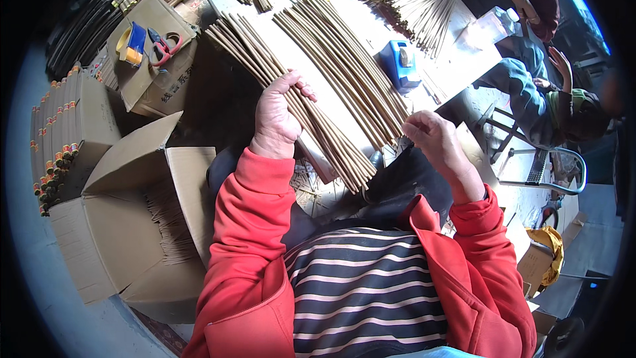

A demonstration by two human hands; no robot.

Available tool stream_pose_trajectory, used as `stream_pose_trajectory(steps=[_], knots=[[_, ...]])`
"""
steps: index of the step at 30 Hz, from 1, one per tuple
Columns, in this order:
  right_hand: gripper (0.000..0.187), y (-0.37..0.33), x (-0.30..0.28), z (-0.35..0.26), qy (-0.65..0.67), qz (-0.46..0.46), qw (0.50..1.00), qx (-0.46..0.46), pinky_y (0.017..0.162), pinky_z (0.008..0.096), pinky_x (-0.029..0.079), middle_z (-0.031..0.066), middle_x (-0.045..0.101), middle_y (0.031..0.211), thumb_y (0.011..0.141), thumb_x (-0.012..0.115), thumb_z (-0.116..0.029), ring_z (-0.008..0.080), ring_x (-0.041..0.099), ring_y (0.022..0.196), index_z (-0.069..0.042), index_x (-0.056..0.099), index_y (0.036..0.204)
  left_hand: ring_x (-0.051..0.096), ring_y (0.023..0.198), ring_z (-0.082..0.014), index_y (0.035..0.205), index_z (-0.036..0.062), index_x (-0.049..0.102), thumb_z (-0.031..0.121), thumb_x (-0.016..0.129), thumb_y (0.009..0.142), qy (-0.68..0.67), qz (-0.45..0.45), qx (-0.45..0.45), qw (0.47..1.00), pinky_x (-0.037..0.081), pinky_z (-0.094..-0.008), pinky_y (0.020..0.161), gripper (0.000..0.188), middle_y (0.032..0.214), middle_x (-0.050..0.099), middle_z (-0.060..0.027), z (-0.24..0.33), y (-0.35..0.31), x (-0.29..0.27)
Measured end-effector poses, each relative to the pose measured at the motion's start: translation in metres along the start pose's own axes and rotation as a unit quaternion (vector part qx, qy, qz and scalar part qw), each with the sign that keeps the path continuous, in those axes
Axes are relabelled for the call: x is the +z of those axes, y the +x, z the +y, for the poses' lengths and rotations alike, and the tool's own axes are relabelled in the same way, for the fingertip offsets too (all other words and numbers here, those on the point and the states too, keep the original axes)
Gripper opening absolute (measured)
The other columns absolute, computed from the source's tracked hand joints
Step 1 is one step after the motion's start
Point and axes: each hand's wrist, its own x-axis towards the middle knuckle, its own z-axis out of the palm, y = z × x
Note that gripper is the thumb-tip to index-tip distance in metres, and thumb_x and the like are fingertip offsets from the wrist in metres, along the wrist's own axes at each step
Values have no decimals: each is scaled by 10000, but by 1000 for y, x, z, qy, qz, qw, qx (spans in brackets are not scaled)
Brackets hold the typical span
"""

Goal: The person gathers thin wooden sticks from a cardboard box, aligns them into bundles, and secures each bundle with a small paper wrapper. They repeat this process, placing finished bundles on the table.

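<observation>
At frame centre the left hand [277,116] is closed over a bundle of long thin tan sticks [311,113], which it should clamp firmly while the right hand [440,146], fingertips pinched on the stick ends, evens them.

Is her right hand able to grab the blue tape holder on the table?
Probably yes. The right hand hovers at the stick ends, and the blue tape holder sits just beyond on the table, with only flat-lying sticks between and nothing tall blocking.
</observation>
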Motion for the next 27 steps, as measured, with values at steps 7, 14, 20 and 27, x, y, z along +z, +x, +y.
stream_pose_trajectory(steps=[7, 14, 20, 27], knots=[[309, 55, 66, -26, -223, -56, 971, -63, 653, 397, 487, 159, 623, 743, 806, 632, -328, 321, 623, 715, -20, 608, 808, 539, 644, -186, 815, 38, 542, 71, 571, 821, 11, 59, 8, 998, 487, -330, 635, 45, 683, 541, -61, 3, -4, -4], [225, 63, 73, -24, -253, -28, 963, -89, 644, 426, 485, 185, 600, 719, 800, 598, -204, 361, 602, 700, 8, 547, 744, 552, 637, -204, 821, 10, 552, 61, 569, 808, 22, 59, 14, 998, 494, -341, 629, 56, 678, 557, -78, 0, -3, -6], [211, 71, 68, -33, -268, -72, 959, -58, 674, 412, 495, 178, 619, 732, 778, 603, -218, 343, 621, 731, -8, 611, 772, 555, 631, -202, 800, 15, 553, 70, 569, 812, 9, 66, -2, 998, 495, -335, 624, 59, 671, 553, -77, -1, -2, -6], [223, 74, 64, -32, -289, -86, 954, 1, 700, 393, 503, 167, 645, 796, 771, 610, -245, 314, 637, 769, -38, 649, 843, 570, 621, -195, 789, 26, 567, 89, 572, 814, 49, 82, -5, 995, 498, -338, 602, 67, 683, 567, -67, -10, 3, -5]])
